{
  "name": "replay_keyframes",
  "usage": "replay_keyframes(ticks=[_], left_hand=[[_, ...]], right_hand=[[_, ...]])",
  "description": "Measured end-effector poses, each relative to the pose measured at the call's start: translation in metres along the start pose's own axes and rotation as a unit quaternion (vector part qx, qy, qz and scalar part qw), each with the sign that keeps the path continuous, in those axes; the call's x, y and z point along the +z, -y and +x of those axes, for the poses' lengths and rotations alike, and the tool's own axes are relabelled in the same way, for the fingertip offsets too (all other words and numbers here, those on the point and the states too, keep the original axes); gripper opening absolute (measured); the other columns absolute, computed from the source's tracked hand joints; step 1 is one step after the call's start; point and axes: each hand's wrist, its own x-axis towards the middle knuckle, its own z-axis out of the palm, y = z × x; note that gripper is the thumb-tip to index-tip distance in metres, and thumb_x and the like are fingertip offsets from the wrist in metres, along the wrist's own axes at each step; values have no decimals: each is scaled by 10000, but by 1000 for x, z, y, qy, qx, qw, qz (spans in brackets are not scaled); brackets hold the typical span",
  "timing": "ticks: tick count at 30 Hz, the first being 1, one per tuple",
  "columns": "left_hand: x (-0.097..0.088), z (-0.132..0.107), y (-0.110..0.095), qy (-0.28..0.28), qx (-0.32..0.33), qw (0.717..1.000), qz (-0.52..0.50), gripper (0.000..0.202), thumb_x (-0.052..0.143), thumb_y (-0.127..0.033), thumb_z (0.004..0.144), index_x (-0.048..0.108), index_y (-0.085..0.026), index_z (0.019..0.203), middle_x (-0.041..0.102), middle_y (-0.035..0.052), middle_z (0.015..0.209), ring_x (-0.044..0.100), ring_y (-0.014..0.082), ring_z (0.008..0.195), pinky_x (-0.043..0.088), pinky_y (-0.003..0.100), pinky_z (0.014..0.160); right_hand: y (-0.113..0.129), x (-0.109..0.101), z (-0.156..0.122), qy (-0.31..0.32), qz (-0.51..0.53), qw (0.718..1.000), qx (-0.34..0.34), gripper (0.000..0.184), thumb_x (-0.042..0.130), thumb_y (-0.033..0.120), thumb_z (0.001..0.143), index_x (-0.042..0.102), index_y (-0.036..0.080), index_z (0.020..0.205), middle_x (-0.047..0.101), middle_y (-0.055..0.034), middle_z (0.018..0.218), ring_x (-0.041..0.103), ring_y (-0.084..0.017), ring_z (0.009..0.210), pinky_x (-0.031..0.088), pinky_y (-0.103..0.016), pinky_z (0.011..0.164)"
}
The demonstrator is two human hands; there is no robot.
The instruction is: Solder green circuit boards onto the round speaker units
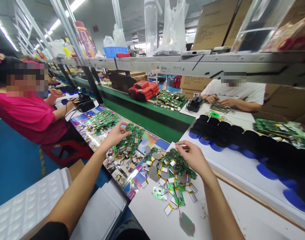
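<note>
The long workshop was lined with desks under a metal shelf (192,63) that carried bottles, plastic bags, a blue crate (112,51) and cardboard sheets. Further along, a co-worker in a pink top (24,113) sat at the left, and another in a white T-shirt (232,93) worked across the way, both hands on a circuit board, well apart from the person filmed. Beyond the desk stood a red bundle (143,90) and a heap of boards. On the white desk (242,213) to the right ran a row of round black objects (217,130) with blue bases, and a white foam tray (29,203) lay at the lower left. Right in front of the person, a loose pile of green boards (172,176) with silver pouch batteries (168,209) wired to them spread across the desk and over printed sheets (122,170). Grey pads (186,224) lay among and just beside them. The left hand (116,135) was half open, its fingers down on the boards at the pile's far edge, though whether it gripped one could not be told. The right hand (191,158) was closed to a pinch on a thin pale strip (181,145), above the pile.
</note>
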Motion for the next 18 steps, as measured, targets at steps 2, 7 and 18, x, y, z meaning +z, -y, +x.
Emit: replay_keyframes(ticks=[2, 7, 18], left_hand=[[-13, -11, -18, -44, 34, 997, -57, 485, 769, -597, 771, 599, -219, 1021, 543, -40, 714, 576, 174, 664, 451, 269, 634], [-17, -35, -73, 5, 99, 974, -205, 425, 869, -533, 753, 582, -219, 747, 468, -29, 669, 463, 145, 609, 382, 242, 541], [114, -56, -119, -20, 97, 933, -347, 471, 621, -670, 971, 576, -209, 889, 595, -3, 811, 563, 159, 743, 486, 267, 720]], right_hand=[[9, 13, -3, 17, 64, 998, -17, 299, 671, 508, 892, 787, 248, 985, 807, -70, 1008, 727, -260, 905, 540, -390, 860], [37, 64, -19, 29, 208, 977, -39, 391, 645, 586, 955, 731, 305, 1213, 753, -61, 1270, 683, -268, 1172, 531, -388, 1003], [42, 58, -19, -184, 246, 951, -30, 636, 484, 844, 940, 470, 255, 700, 476, 23, 648, 451, -169, 660, 414, -295, 632]])
